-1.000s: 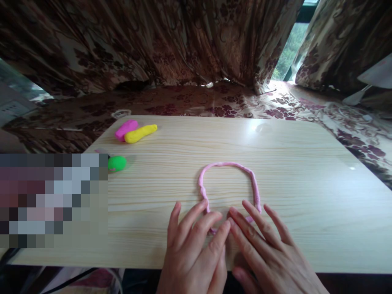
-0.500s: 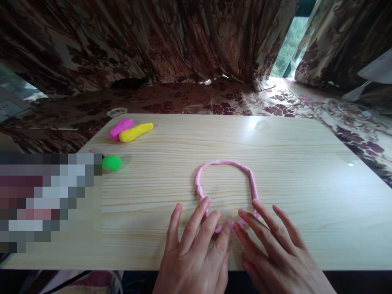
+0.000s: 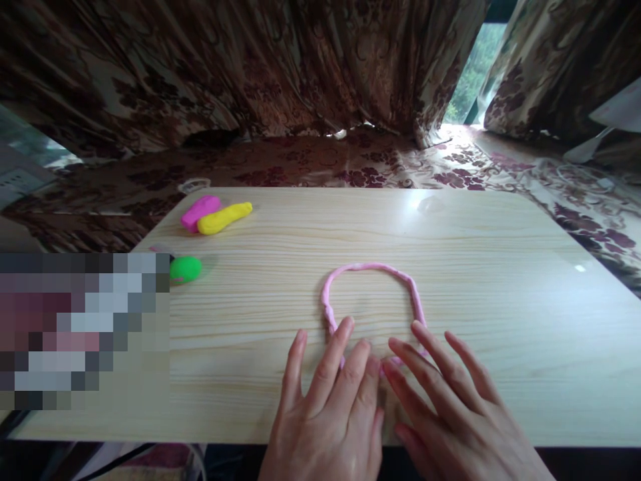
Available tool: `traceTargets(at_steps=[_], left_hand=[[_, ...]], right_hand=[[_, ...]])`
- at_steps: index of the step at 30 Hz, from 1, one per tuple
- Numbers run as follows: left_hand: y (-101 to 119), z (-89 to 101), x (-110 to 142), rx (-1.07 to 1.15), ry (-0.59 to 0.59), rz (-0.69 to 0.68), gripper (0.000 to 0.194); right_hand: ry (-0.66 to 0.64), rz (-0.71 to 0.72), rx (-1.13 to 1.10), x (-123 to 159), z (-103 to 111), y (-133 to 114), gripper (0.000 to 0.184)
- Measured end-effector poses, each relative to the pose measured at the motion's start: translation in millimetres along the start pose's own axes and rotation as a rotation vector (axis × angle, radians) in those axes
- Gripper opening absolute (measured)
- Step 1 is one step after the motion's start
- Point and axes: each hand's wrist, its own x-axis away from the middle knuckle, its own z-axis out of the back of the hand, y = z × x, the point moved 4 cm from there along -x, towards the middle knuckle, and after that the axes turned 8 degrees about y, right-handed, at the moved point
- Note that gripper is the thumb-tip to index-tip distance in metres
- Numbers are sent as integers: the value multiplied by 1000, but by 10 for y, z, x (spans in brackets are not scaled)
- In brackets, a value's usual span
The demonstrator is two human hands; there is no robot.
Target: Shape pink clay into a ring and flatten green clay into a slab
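Note:
A thin light-pink roll of modelling clay (image 3: pixel 373 266) lies on the table, curved into a rounded loop. My left hand (image 3: pixel 330 407) lies over the loop's near left side, palm down, fingers stretched and apart, fingertips at the clay. Opposite it, my right hand (image 3: pixel 445 401) rests over the near right side, also palm down with spread fingers. The index fingertips nearly meet at the loop's near edge, and the hands hide much of that edge. Neither hand grips the clay.
A yellow clay roll (image 3: pixel 225 218) leans against a magenta clay lump (image 3: pixel 200 212) at the far left of the wooden table (image 3: pixel 501 280). A green clay lump (image 3: pixel 185 270) sits nearer, beside a blurred-out patch. Patterned curtains (image 3: pixel 310 67) hang behind.
My left hand has shifted slightly right along the loop's near edge, its fingers closer to my right hand. The right hand has barely moved. The view has shifted a little.

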Motion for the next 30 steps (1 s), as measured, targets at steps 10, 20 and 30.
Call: traceTargets(at_steps=[10, 20, 30], left_hand=[[30, -22, -4, -13, -61, 9, 32], [29, -29, -11, 0, -108, 41, 41], [16, 41, 82, -70, -159, -64, 44]], right_hand=[[25, -55, -16, 73, -58, -33, 33], [-17, 2, 21, 67, 0, -25, 33], [-13, -140, -54, -33, 89, 139, 30]])
